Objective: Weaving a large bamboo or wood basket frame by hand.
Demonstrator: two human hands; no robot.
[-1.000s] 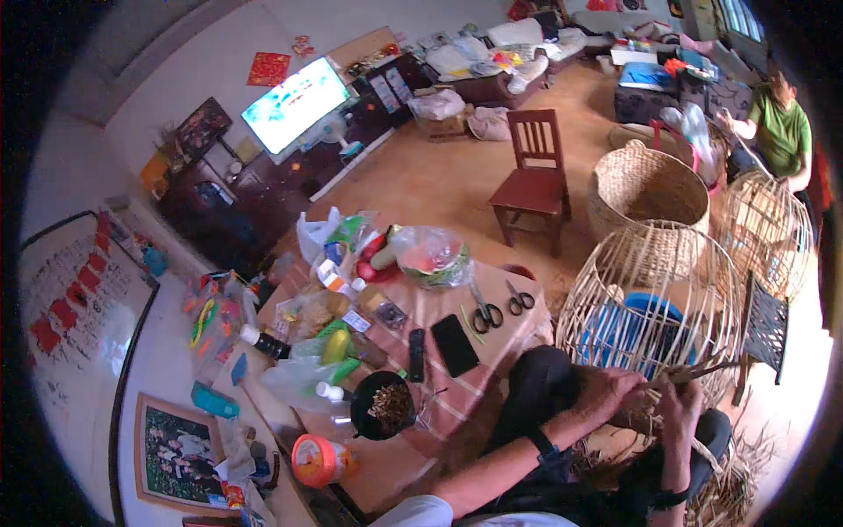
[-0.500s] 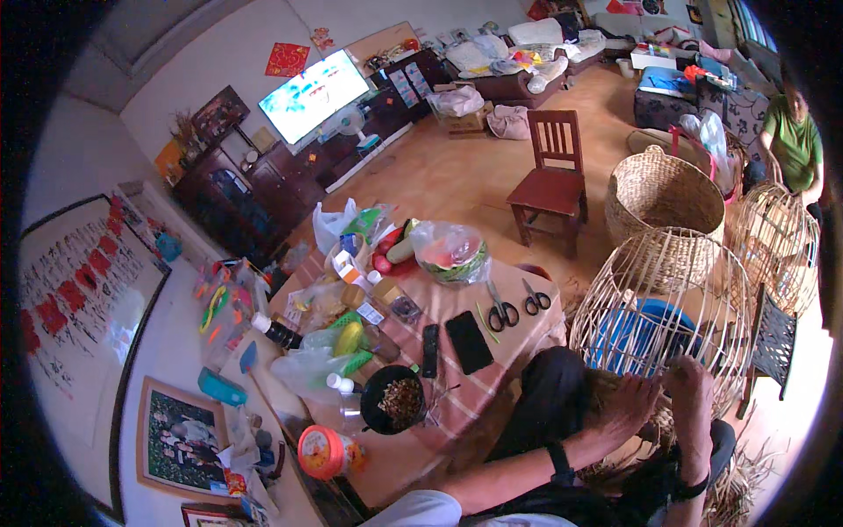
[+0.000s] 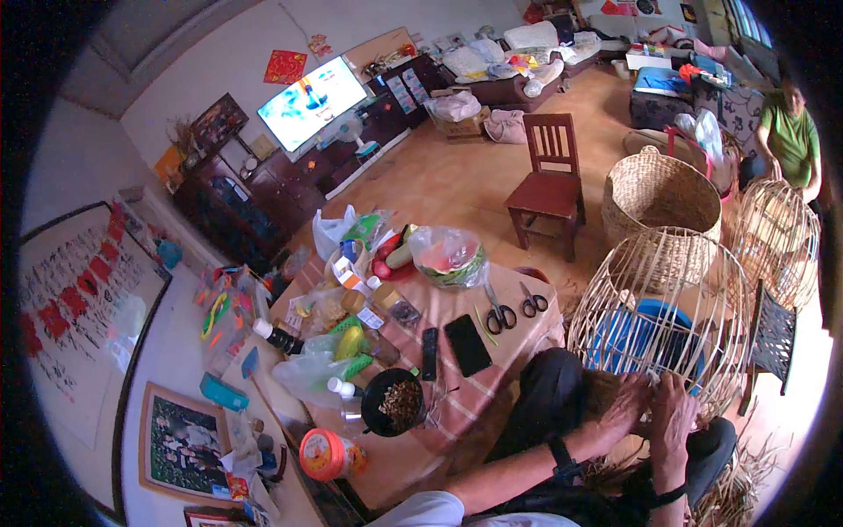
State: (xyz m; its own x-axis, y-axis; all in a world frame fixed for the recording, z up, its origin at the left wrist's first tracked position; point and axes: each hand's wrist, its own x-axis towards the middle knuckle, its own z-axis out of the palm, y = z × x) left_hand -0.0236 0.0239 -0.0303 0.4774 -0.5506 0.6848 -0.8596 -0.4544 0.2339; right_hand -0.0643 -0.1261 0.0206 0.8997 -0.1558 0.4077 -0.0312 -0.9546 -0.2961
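While both forearms reach in from below, left hand [image 3: 625,406] and right hand [image 3: 674,413] meet at the lower rim of the open cane frame [image 3: 654,307], fingers curled on its strips; exact grip cannot be told. Frame stands right of worktop [image 3: 492,369]. Beyond: scissors [image 3: 500,312], chair [image 3: 549,180], woven basket [image 3: 659,189].

Thing: unfinished basket frame [image 3: 654,307] of pale cane ribs
Shape: open, domed cage, see-through
Pose: upright, woven base at the bottom
Place: lower right of frame
Contact: both hands at its lower rim
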